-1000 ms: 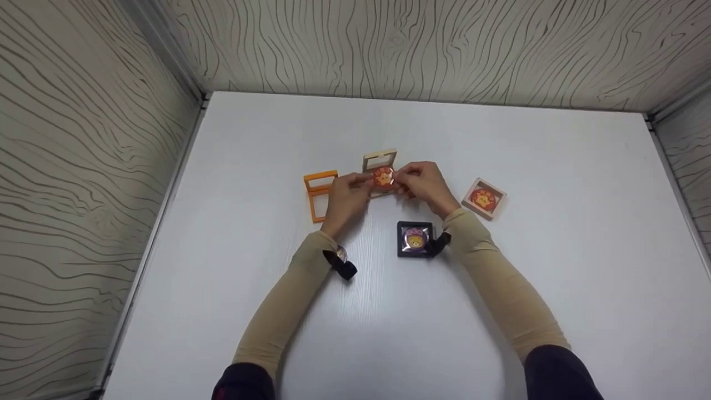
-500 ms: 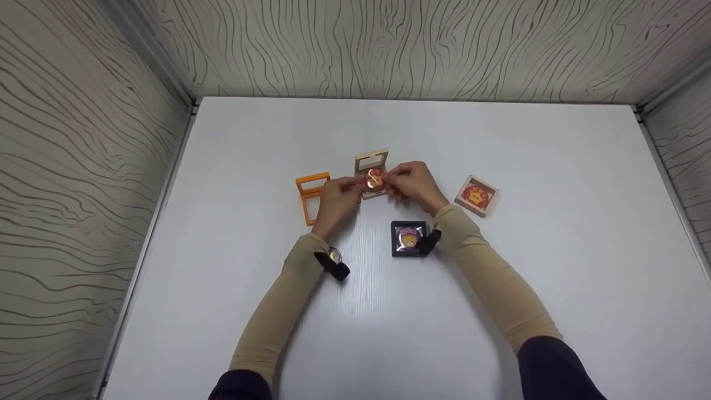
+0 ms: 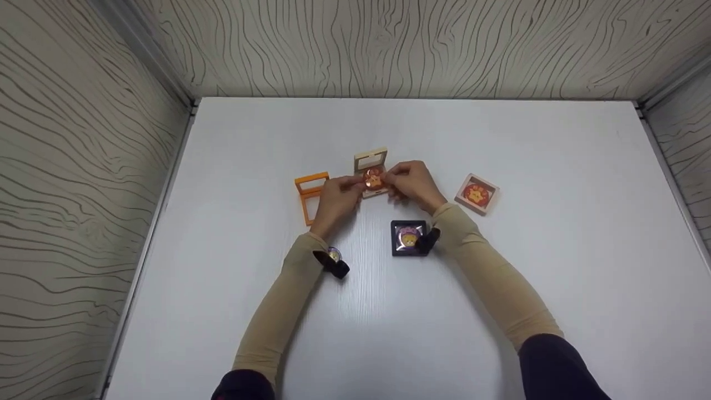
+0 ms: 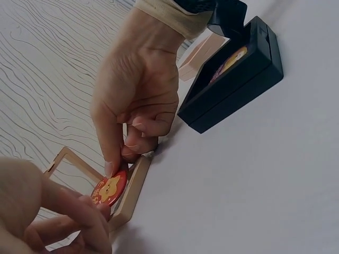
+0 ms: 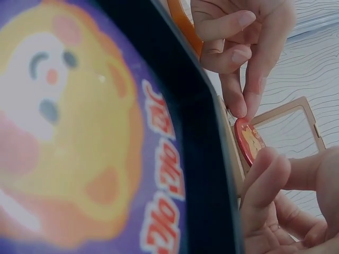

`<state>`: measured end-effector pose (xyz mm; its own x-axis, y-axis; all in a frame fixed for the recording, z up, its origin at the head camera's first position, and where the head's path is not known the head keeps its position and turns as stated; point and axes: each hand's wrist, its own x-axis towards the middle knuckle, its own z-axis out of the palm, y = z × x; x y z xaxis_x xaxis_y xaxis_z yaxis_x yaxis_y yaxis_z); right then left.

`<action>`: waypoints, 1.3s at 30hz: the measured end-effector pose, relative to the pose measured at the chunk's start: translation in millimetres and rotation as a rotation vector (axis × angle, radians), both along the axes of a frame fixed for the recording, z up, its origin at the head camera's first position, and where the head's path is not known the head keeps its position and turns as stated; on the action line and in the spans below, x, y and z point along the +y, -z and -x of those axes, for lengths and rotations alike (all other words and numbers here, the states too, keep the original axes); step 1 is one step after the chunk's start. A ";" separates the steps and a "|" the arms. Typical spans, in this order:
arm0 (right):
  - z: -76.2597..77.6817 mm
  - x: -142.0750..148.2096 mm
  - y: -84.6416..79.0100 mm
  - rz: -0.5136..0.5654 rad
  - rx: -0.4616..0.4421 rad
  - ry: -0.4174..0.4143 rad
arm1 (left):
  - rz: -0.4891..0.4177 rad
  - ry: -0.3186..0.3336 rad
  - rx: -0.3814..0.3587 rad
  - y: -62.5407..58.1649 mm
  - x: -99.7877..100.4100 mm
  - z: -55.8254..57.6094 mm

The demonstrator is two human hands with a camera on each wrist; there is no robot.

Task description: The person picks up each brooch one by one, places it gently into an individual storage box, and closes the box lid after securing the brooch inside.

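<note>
Live on my head view, the left hand (image 3: 338,201) and right hand (image 3: 414,183) pinch opposite edges of a red badge (image 3: 373,178) at the base of a beige case (image 3: 371,153), lid raised. An open orange case (image 3: 312,179) stands left, a black case (image 3: 409,223) nearer, a pink case (image 3: 469,205) right. My left wrist view shows the right hand's narrow grip on the rim; whether the badge touches the base, I cannot tell. On my right wrist view, the left hand holds the far edge.
</note>
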<state>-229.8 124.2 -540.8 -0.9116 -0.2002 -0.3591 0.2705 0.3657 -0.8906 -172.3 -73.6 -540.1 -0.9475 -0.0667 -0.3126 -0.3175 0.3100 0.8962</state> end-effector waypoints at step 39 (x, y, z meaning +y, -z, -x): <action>6.6 2.5 4.4 -0.025 0.031 -0.028 | 0.126 0.093 0.002 -4.8 0.5 -1.2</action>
